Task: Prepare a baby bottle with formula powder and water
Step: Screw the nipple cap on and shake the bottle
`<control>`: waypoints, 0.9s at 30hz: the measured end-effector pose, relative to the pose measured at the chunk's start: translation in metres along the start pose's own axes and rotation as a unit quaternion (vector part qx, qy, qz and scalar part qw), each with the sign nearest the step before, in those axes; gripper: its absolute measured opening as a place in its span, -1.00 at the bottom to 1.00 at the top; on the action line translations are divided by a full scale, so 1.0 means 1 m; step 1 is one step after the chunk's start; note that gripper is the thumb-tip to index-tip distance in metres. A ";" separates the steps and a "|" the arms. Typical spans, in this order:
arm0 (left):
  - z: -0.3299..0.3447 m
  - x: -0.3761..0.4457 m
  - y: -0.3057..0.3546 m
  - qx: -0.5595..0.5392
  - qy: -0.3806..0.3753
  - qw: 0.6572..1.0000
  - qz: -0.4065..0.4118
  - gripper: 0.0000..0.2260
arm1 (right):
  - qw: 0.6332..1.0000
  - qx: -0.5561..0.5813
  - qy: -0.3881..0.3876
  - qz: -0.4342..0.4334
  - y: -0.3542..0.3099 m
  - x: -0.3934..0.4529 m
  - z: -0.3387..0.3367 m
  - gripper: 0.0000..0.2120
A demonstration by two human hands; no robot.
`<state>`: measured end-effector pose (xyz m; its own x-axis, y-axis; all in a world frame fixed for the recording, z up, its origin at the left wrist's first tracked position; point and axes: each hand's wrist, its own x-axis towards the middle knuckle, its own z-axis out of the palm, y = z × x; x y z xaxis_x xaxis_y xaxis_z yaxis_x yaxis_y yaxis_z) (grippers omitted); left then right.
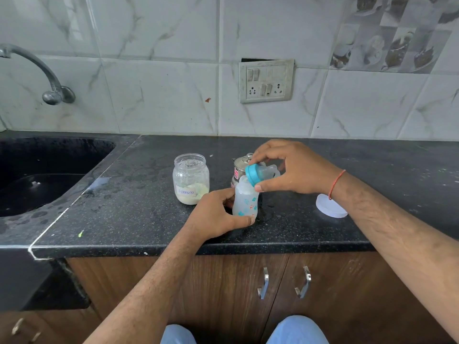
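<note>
Two knees in light blue trousers sit at the bottom edge, closest to the viewer, in front of brown wooden cabinet doors with metal handles. Above them runs a black speckled tabletop. Two bare forearms reach over it from below.

The left hand has its grip clamped around the lower body of a small translucent baby bottle, which stands upright on the tabletop near the front edge and is printed with blue and red shapes. The right hand, with a red thread at the wrist, grips a teal screw collar with its clear teat and cap, tilted on its side just above the bottle's open neck, the collar's lower edge at the neck.

Just left of the bottle stands an open glass jar labelled "Formula", with pale powder in its lower part. Behind the bottle, partly hidden, is a small steel kettle. A white round lid lies flat to the right, beside the right wrist. A dark sink and a wall tap are at the far left.
</note>
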<state>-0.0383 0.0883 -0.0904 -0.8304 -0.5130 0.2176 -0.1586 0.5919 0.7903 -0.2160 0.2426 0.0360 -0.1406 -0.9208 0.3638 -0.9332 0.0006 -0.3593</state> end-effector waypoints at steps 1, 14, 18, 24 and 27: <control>0.000 0.000 0.000 -0.001 0.000 1.000 0.000 -0.49 | 0.999 0.042 -0.008 0.012 0.000 0.000 0.004 -0.55; -0.001 -0.001 0.002 0.003 0.002 1.000 0.005 -0.50 | 0.915 0.365 0.162 0.057 0.019 -0.019 0.096 -0.55; 0.000 -0.002 0.003 0.004 0.008 1.000 0.014 -0.51 | 0.896 0.371 0.238 0.053 0.014 -0.022 0.117 -0.47; 0.001 0.000 -0.001 -0.004 0.010 1.000 0.011 -0.56 | 0.883 0.409 0.226 0.037 0.018 -0.024 0.115 -0.57; 0.002 0.000 0.000 -0.008 0.014 1.000 0.008 -0.57 | 0.879 0.416 0.230 0.035 0.018 -0.026 0.114 -0.58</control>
<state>-0.0390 0.0892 -0.0914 -0.8177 -0.5204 0.2460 -0.1367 0.5908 0.7952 -0.1919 0.2222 -0.0780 -0.4856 -0.6750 0.5555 -0.3782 -0.4106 -0.8296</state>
